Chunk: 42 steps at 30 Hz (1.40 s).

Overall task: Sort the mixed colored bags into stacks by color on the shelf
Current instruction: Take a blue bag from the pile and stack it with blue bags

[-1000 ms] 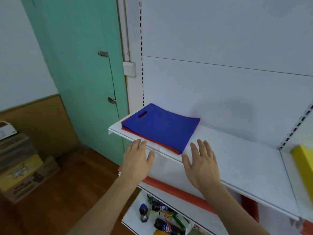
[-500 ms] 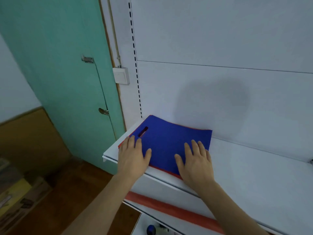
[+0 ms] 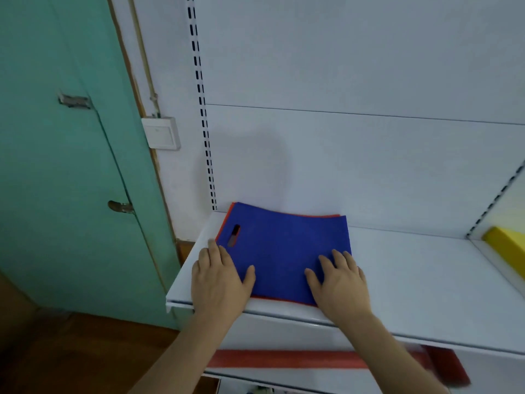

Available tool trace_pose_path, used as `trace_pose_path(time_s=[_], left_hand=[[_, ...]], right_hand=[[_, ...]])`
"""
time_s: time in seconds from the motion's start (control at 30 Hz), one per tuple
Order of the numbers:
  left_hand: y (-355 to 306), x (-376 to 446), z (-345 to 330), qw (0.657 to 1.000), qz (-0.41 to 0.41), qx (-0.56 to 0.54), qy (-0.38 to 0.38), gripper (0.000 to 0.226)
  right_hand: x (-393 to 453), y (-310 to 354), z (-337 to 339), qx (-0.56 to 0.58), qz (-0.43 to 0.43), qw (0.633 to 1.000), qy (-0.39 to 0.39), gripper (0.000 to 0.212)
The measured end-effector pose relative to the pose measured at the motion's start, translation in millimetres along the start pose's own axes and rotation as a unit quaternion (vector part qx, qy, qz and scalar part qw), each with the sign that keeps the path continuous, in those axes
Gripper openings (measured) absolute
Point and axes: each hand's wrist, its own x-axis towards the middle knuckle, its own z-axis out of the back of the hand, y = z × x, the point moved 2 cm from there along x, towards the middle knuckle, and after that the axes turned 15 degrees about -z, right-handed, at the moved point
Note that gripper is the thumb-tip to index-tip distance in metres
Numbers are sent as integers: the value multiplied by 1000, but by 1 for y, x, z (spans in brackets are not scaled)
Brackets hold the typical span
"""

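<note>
A flat pile of bags lies at the left end of the white shelf. A blue bag with a slot handle is on top, and red bags show as thin edges beneath it. My left hand rests flat on the pile's near left corner, fingers straight, partly on the shelf. My right hand lies flat on the near right corner of the blue bag, fingers straight. Neither hand grips anything.
A yellow object sits at the far right in the neighbouring shelf bay. A green door and a wall switch stand to the left. A red strip runs along the lower shelf.
Both hands moved from in front of the shelf onto the pile and now lie flat on its near corners. The view has moved closer and to the left.
</note>
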Motion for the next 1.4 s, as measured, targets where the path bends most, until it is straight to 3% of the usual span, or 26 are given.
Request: trace_pose_path(time_s=[0.33,0.53,0.77,0.97,1.03,1.1,1.17,1.27,1.4], left_hand=[[-19,0,-11,998,-66,-18,-14,55],[-21,2,-8,997,-75,-18,8,57],[-39,-2,0,983,-113,-139,-38,68],[-38,1,15,938,-138,-298,-111,63],[-35,5,20,908,-94,-389,-124,57],[-27,12,22,880,-23,-453,-140,40],[-14,23,24,865,39,-479,-145,23],[-1,36,26,837,75,-529,-119,42],[5,38,29,821,40,-546,-164,60]], right_hand=[[2,-7,-3,65,11,995,-73,47],[3,-8,-5,51,-29,996,-69,52],[7,-16,3,24,-116,992,-37,68],[31,-34,15,217,-158,963,-11,67],[40,-42,17,258,-176,950,12,50],[46,-51,19,263,-181,947,26,19],[49,-59,21,264,-179,948,18,8],[48,-68,23,305,-152,940,-28,9],[37,-75,33,410,-99,899,-119,10]])
